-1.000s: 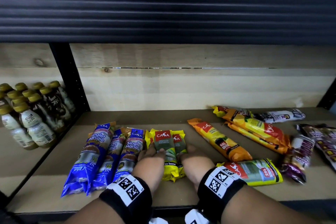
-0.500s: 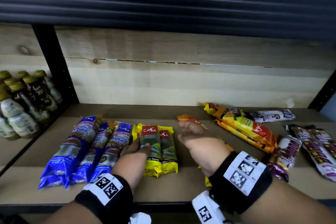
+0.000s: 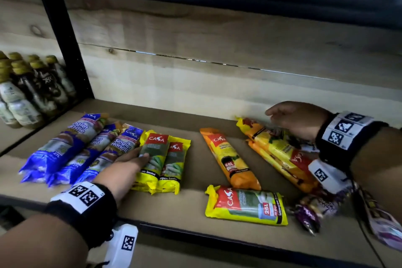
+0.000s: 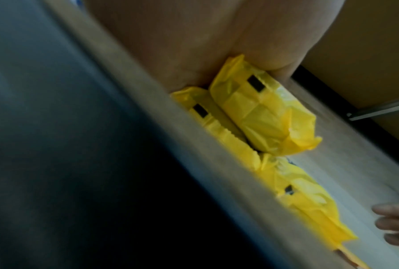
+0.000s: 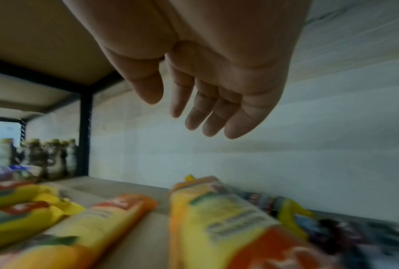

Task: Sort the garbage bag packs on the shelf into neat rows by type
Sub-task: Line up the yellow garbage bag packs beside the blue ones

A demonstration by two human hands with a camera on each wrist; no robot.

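Three blue packs (image 3: 78, 148) lie side by side at the shelf's left. Right of them sit two yellow packs (image 3: 165, 161) in a row; my left hand (image 3: 132, 160) rests flat against the nearer one's left side, fingers straight. A third yellow pack (image 3: 245, 204) lies crosswise near the front edge. One orange pack (image 3: 228, 156) lies alone mid-shelf. Two more orange packs (image 3: 282, 152) are stacked at the right; my right hand (image 3: 291, 118) hovers just above their far end, fingers relaxed (image 5: 194, 112), holding nothing. The same orange packs (image 5: 228, 222) show below it in the right wrist view.
Purple and white packs (image 3: 313, 211) lie jumbled at the far right. Bottles (image 3: 32, 91) with gold caps stand in the neighbouring bay beyond a black upright (image 3: 65, 45). The wooden shelf board (image 3: 191, 209) has bare room between the yellow and orange packs. An upper shelf beam hangs overhead.
My right hand left the yellow packs and swung right and back, now over the stacked orange packs. The left hand stays at the yellow packs. The view shifted closer and leftward.
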